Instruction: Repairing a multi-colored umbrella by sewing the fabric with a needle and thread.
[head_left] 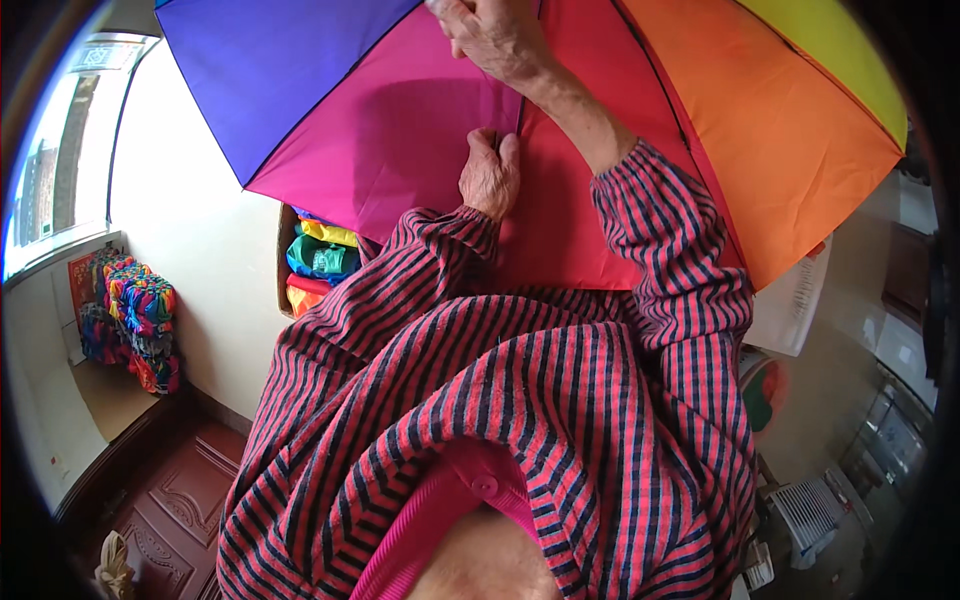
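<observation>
Multicoloured umbrella (560, 200) spread open before the striped shirt (480, 370). Pink-red seam (521, 112) apparently pinched by left hand (489, 175); right hand (490, 40) curled higher up, whether anything is held cannot be told. Cloth best kept evenly taut, seam unstrained. Colourful bundles (323, 258) seen in a box (284, 262) just past the umbrella's lower left edge.
</observation>
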